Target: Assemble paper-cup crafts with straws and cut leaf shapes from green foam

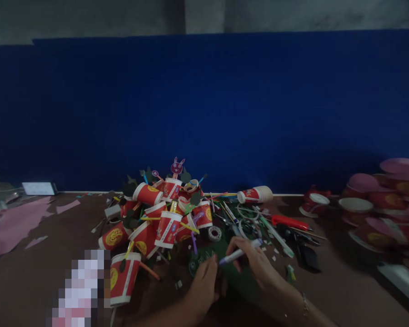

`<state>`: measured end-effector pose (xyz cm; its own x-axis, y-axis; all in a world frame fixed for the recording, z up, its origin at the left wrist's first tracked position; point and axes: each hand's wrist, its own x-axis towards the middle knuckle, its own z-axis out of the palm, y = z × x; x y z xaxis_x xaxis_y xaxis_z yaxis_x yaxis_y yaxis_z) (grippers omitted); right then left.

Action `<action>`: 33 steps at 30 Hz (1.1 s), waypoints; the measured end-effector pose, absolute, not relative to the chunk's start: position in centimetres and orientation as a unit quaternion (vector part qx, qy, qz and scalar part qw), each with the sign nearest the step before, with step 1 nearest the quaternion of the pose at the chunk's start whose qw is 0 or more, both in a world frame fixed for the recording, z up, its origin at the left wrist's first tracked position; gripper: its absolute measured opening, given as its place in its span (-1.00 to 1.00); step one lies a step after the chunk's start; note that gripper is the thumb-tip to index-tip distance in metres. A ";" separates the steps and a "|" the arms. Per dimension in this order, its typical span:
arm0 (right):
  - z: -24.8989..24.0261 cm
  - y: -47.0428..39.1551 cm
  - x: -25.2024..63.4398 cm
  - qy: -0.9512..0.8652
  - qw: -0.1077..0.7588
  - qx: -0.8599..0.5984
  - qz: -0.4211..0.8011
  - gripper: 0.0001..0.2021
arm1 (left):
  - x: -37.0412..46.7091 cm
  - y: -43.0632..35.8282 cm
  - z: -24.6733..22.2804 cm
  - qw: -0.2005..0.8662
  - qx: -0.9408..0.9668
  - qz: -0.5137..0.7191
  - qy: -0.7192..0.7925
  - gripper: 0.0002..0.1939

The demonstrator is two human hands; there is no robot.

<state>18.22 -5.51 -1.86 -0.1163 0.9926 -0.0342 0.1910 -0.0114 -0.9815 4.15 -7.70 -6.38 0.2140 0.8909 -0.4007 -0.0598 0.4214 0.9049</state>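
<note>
My right hand (254,261) grips a white marker (239,254) with purple ends, slanted so that its lower end points toward my left hand. My left hand (204,281) is closed at the edge of a piece of dark green paper (195,264) with pale round and pointed shapes drawn on it. Its lower fingers are in shadow. Left of the paper lies a heap of red-and-white paper cups (168,229) with coloured sticks. One stick bears a rabbit-face cutout (177,168). A roll of tape (214,234) sits just beyond the paper.
A red utility knife (289,222), scissors (301,240) and pens (230,212) lie to the right. Farther right stand cups with pink paper tops (364,184). Pink paper (17,222) covers the left side. A blue board (204,109) rises behind the brown table.
</note>
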 end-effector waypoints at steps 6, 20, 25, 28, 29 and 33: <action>-3.4 -5.9 17.9 -0.588 0.423 -0.519 0.455 -0.60 | 4.7 -7.4 -7.5 0.726 0.347 0.380 0.456 -0.40; -2.6 -0.9 20.5 -0.585 0.482 -0.572 0.314 -0.64 | 5.2 -7.6 -6.6 0.737 0.428 0.331 0.404 -0.45; -3.4 3.1 21.3 -0.719 0.382 -0.534 0.229 -0.52 | 4.4 -8.7 -6.2 0.578 0.671 0.261 0.384 -0.67; -3.6 3.1 21.7 -0.773 0.249 -0.578 0.075 -0.45 | 3.9 -8.6 -5.7 0.423 0.805 0.203 0.362 -0.78; -3.6 2.8 21.8 -0.774 0.208 -0.598 0.030 -0.51 | 3.8 -8.5 -5.5 0.376 0.838 0.176 0.355 -0.81; -3.5 0.9 21.2 -0.768 0.123 -0.629 -0.013 -0.75 | 4.3 -8.5 -5.6 0.199 0.928 0.046 0.313 -0.82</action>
<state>21.18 0.88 -3.54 -0.1786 0.9621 0.2059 0.9686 0.2087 -0.1353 4.30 -8.53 -5.58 0.8003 0.5984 -0.0379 0.5615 -0.7258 0.3974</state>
